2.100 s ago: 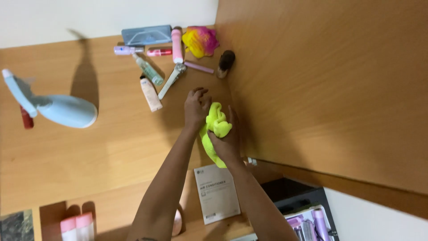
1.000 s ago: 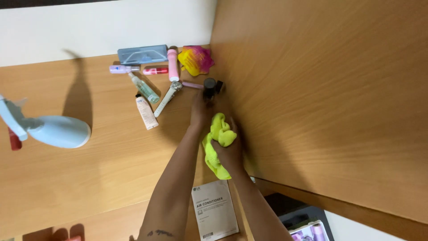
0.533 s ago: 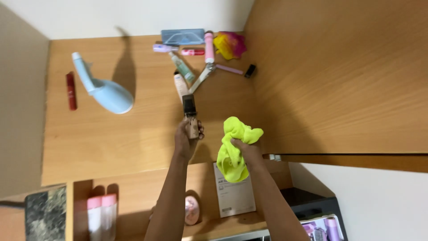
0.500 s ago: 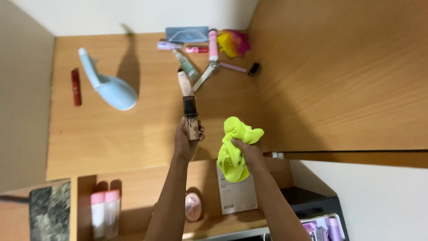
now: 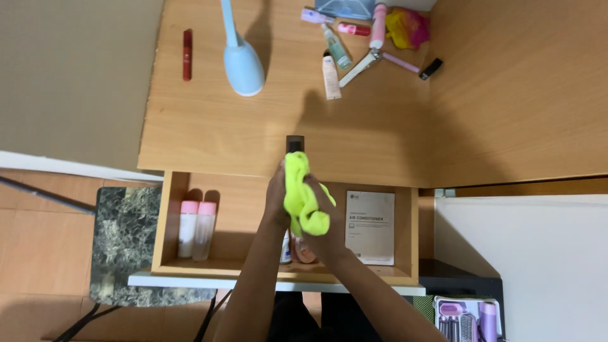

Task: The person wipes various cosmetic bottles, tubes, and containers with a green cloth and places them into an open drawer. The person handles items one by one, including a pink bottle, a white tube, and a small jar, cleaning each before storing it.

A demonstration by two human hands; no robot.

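Two hands meet over the open drawer: left hand grips a dark-capped bottle upright, right hand presses a yellow-green cloth around it, at the wooden desk edge.

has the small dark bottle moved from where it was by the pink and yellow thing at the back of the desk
Yes. The small dark bottle has left the pink and yellow thing and now sits at the desk's front edge, held in the left hand against the yellow cloth.

Two pink-capped bottles; one booklet
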